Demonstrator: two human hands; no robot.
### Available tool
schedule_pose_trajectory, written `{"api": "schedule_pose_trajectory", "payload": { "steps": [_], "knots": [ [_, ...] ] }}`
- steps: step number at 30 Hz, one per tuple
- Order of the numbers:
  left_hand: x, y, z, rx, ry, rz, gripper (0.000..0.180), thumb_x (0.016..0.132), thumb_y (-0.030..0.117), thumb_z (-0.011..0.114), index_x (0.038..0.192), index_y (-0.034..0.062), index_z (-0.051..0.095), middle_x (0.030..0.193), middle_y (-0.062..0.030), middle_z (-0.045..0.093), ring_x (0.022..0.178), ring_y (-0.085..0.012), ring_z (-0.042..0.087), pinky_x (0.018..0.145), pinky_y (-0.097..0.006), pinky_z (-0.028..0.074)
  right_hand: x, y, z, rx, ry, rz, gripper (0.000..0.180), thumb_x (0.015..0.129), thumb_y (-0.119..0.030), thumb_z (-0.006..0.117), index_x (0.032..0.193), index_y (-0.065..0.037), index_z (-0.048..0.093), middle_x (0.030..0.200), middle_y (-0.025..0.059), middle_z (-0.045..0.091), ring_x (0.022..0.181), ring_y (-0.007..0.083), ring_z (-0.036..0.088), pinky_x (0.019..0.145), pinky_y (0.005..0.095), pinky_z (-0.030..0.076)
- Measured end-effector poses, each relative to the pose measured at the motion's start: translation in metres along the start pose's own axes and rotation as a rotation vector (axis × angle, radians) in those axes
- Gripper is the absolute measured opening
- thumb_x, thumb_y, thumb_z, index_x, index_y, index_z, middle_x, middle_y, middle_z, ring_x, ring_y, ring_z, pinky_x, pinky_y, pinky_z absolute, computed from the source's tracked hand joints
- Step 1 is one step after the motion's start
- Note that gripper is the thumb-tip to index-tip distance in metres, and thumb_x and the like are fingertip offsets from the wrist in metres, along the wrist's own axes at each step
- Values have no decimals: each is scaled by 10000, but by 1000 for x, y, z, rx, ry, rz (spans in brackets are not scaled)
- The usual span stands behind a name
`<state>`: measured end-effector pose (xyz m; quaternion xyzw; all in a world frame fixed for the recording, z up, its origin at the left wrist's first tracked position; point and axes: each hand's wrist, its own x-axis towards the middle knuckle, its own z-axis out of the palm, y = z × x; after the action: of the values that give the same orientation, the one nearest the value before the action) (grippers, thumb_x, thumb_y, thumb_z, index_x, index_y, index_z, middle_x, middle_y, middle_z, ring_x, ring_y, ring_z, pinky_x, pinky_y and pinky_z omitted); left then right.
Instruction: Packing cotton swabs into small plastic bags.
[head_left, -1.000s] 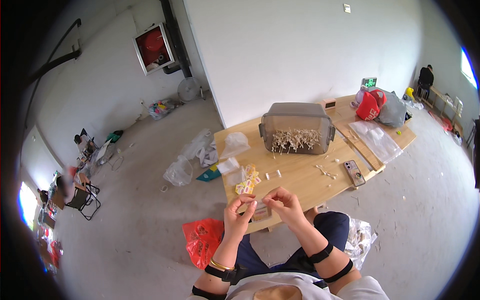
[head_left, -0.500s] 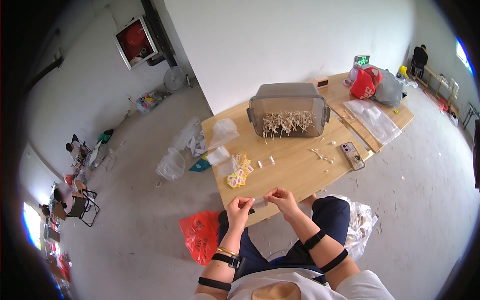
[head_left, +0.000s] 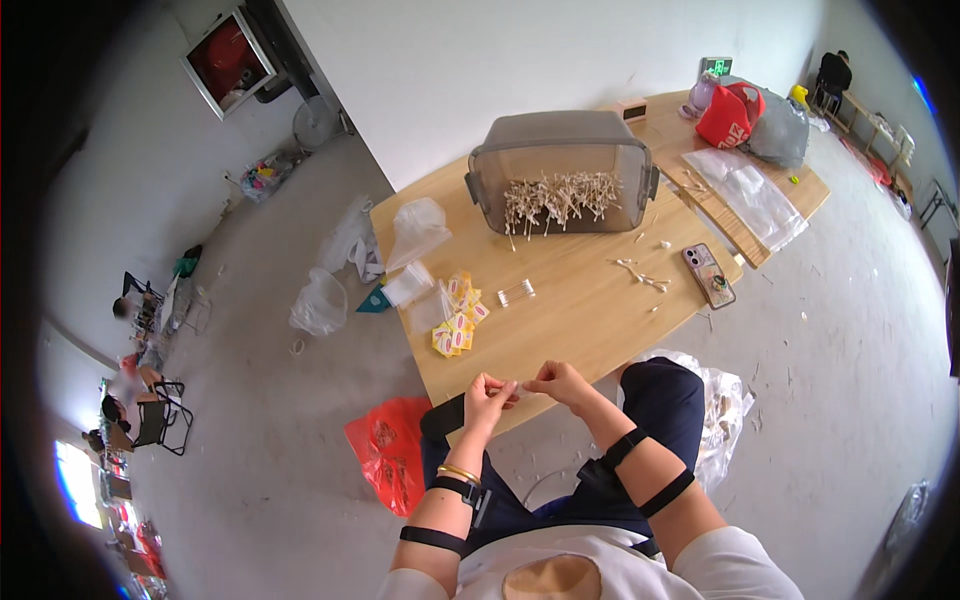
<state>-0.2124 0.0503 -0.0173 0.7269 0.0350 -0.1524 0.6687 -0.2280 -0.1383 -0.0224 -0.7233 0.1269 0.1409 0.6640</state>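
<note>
My left hand (head_left: 488, 397) and my right hand (head_left: 562, 382) meet just over the near edge of the wooden table (head_left: 590, 300). Together they pinch a small clear packet (head_left: 522, 389) between the fingertips; what is inside it is too small to tell. A grey plastic bin (head_left: 560, 170) lies on its side further back, with many cotton swabs (head_left: 558, 196) spilling from its mouth. A small clear packet of swabs (head_left: 516, 292) lies mid-table. Yellow and red little packets (head_left: 458, 322) sit in a pile to the left of my hands.
A phone (head_left: 708, 275) lies on the right of the table beside loose swabs (head_left: 640, 272). Clear bags (head_left: 418, 228) sit at the left corner, a red bag (head_left: 728, 112) and plastic sheets at the far right. A red plastic bag (head_left: 385, 450) lies on the floor by my left knee.
The view has shifted, so the table sits further up the frame. My hands stay together at the table's near edge, still working the small packet.
</note>
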Motion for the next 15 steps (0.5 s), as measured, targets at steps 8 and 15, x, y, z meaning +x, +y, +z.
{"api": "schedule_pose_trajectory", "payload": {
  "steps": [8,15],
  "knots": [
    [19,4,-8,-83,-151,-205,284,880,193,794,909,88,532,844,-60,681,743,-156,717,616,-247,552,4,3,-16,23,-101,40,368,790,-338,854,888,-48,650,753,11,590,690,131,549,586,280,443],
    [4,4,-8,-5,-132,-145,343,871,319,802,925,92,551,851,-32,683,737,-140,708,608,-244,499,-2,-4,-2,-273,2,-365,264,801,-241,811,917,-51,670,797,58,624,733,171,588,669,317,494]
  ]
}}
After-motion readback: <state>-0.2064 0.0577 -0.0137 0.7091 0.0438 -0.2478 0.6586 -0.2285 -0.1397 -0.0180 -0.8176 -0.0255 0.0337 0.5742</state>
